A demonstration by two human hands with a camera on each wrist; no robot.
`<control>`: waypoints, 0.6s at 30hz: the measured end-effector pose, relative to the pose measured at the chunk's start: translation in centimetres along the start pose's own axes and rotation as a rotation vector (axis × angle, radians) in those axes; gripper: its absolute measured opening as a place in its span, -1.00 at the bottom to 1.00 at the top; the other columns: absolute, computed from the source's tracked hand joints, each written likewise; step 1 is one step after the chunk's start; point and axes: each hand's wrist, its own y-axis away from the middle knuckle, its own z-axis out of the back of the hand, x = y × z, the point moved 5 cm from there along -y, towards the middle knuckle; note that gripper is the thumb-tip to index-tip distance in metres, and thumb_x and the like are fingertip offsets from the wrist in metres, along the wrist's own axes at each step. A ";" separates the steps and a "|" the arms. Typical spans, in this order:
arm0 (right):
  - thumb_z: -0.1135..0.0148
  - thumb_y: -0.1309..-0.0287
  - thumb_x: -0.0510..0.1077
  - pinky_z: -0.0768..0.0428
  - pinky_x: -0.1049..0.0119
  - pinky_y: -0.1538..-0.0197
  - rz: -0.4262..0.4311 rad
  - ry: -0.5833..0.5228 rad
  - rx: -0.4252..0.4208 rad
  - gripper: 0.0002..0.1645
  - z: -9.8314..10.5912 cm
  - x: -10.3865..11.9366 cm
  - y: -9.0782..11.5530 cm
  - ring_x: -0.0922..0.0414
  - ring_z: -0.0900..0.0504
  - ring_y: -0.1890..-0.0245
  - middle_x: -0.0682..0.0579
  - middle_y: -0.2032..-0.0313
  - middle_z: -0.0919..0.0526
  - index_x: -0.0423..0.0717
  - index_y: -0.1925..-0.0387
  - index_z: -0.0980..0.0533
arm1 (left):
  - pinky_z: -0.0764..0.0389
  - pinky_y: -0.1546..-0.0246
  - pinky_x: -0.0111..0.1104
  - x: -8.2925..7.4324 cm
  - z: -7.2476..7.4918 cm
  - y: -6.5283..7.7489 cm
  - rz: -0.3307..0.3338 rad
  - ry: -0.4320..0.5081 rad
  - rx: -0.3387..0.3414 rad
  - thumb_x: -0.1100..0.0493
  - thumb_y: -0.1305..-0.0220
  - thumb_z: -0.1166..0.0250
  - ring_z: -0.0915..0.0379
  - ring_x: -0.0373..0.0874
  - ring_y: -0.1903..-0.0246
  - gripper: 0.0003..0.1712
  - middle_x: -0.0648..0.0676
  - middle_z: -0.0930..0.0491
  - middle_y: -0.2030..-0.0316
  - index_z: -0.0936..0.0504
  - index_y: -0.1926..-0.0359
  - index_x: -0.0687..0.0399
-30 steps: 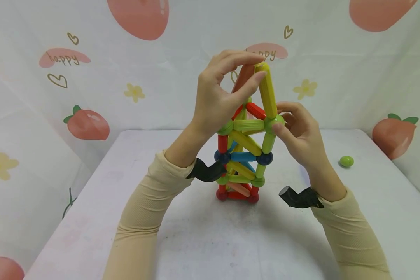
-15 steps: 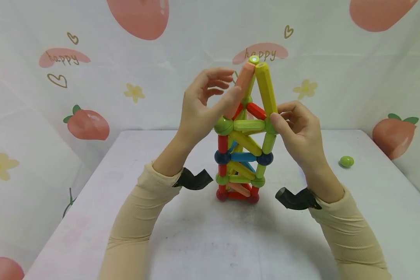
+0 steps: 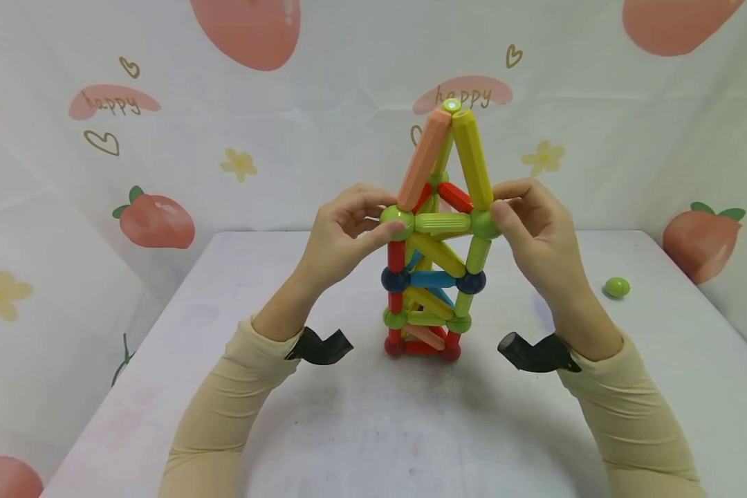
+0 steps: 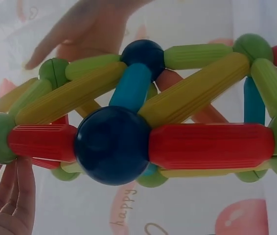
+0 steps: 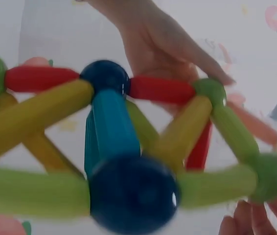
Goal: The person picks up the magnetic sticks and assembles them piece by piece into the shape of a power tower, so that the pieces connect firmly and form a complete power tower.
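A tower of coloured rods and balls (image 3: 433, 279) stands upright between my hands. My left hand (image 3: 339, 238) pinches the upper left green ball (image 3: 401, 216) with thumb and fingers. On the other side, my right hand (image 3: 538, 242) grips the matching green ball (image 3: 484, 225). From these balls a pink rod (image 3: 425, 162) and a yellow rod (image 3: 472, 155) lean inward, their upper ends meeting beside a light green rod end (image 3: 452, 105). In the left wrist view, red rods (image 4: 209, 146) run along a dark blue ball (image 4: 112, 146). The right wrist view has fingers (image 5: 258, 220) under a green ball (image 5: 270, 176).
A loose green ball (image 3: 616, 287) lies on the white table (image 3: 361, 429) to the right. Behind the table hangs a white cloth (image 3: 324, 159) printed with peaches and flowers. A black wrist mount (image 3: 320, 347) juts from each sleeve.
My left hand has come down from the top of the leaning rods, past the pink rod, to the upper left green ball. My right hand has stayed at the right green ball.
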 end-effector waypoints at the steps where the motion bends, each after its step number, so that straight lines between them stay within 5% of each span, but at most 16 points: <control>1: -0.07 -0.26 -0.22 -0.54 0.53 0.17 -0.002 -0.025 0.004 -0.87 0.4 -0.1 0.0 0.22 -0.52 0.34 0.11 0.30 -0.59 -0.01 0.21 -0.53 | -0.62 0.12 -0.38 0.0 0.0 0.1 0.001 0.006 0.001 0.42 -0.13 -0.25 -0.49 0.00 0.17 -0.69 -0.06 -0.51 0.22 -0.53 0.08 0.49; 5: -0.04 -0.27 -0.27 -0.55 0.52 0.14 -0.058 -0.081 -0.044 -0.85 2.9 -1.5 0.0 0.24 -0.55 0.38 0.09 0.30 -0.59 -0.09 0.23 -0.54 | -0.62 0.11 -0.40 0.1 0.0 0.3 0.002 0.035 -0.002 0.40 -0.15 -0.25 -0.49 -0.09 0.20 -0.67 -0.08 -0.50 0.20 -0.52 0.06 0.51; 10: -0.12 -0.21 -0.28 -0.55 0.62 0.26 -0.190 -0.001 -0.140 -0.87 7.8 -5.2 0.2 0.31 -0.55 0.48 0.15 0.37 -0.57 -0.03 0.28 -0.55 | -0.63 0.16 -0.44 0.2 -0.1 0.5 -0.013 0.098 -0.025 0.37 -0.15 -0.26 -0.51 -0.22 0.25 -0.63 -0.08 -0.50 0.20 -0.49 0.05 0.57; 18: -0.07 -0.22 0.08 -0.39 0.70 0.35 -0.681 0.554 -0.246 -0.95 17.1 -11.9 3.1 0.54 -0.42 0.46 0.49 0.38 -0.37 0.42 0.32 -0.39 | -0.62 0.20 -0.51 0.4 -0.3 0.6 -0.028 0.139 -0.055 0.36 -0.16 -0.26 -0.51 -0.27 0.29 -0.60 -0.09 -0.50 0.23 -0.46 0.04 0.62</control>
